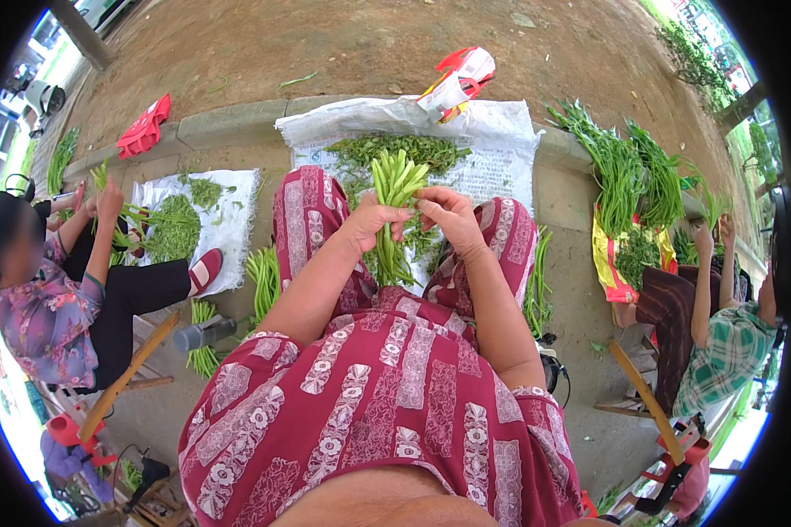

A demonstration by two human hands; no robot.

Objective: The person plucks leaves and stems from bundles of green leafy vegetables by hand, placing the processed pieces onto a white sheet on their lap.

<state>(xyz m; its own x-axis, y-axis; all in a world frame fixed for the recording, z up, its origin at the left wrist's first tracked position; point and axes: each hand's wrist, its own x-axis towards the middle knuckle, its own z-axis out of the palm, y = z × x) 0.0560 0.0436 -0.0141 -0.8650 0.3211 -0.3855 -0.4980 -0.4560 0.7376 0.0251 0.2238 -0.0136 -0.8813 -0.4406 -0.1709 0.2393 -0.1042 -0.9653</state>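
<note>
My left hand (pixel 377 221) is closed round a bundle of green vegetable stems (pixel 395 184), held upright above my lap with the thick pale ends at the top. At the bundle's right side is my right hand (pixel 449 214), its thumb and forefinger drawn together by the stems; whether they pinch a stem I cannot tell. Beyond my knees, a heap of stripped leaves (pixel 422 150) lies on a white woven sack (pixel 501 132) spread on the ground. More stems (pixel 264 277) lie beside my left thigh, and others (pixel 537 290) beside my right thigh.
A red and white bag (pixel 458 85) rests on the sack's far edge by the stone kerb (pixel 231 124). People sit on both sides handling greens. Long-leaved greens (pixel 610 165) lie across the kerb at right. A grey bottle (pixel 204 334) and a wooden stool (pixel 128 375) are at left.
</note>
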